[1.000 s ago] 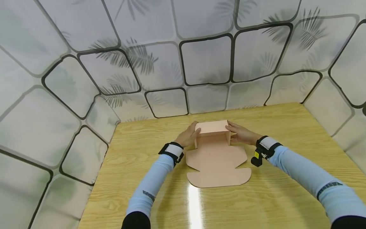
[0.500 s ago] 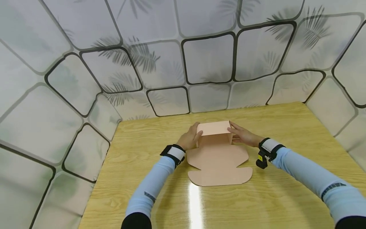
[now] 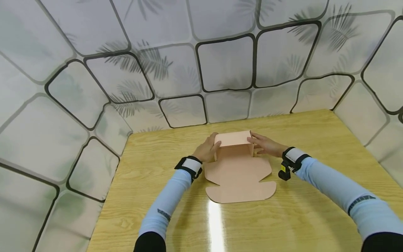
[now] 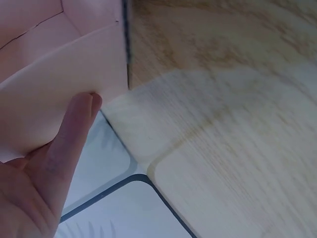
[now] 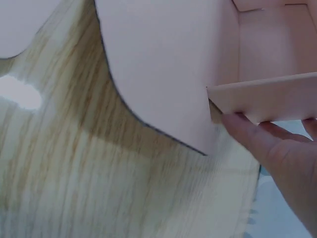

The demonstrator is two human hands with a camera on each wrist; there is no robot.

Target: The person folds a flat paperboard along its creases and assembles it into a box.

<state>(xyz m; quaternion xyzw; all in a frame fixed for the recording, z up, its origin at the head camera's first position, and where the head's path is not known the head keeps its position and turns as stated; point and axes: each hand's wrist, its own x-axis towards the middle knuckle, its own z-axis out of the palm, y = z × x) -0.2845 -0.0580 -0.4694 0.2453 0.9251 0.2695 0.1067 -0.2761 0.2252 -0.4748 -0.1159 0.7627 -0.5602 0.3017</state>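
Marking (image 3: 163, 214) on my blue left sleeve (image 3: 171, 196) is too small to read. As a second ago, my left hand (image 3: 206, 149) and right hand (image 3: 268, 145) grip opposite sides of a part-folded cardboard box (image 3: 233, 139) between them; its smooth pink, round-cornered flap (image 3: 240, 192) lies nearer me on the wood-grain table (image 3: 151, 164).

I see pale walls (image 3: 226, 66), printed with rounded outlines and fronds (image 3: 154, 63), across the top; white glare (image 3: 215, 224) streaks the wood-grained table (image 3: 299, 224), lower centre.

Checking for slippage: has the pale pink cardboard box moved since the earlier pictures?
No: the box shows no visible shift in any direction against the yellow wooden table.
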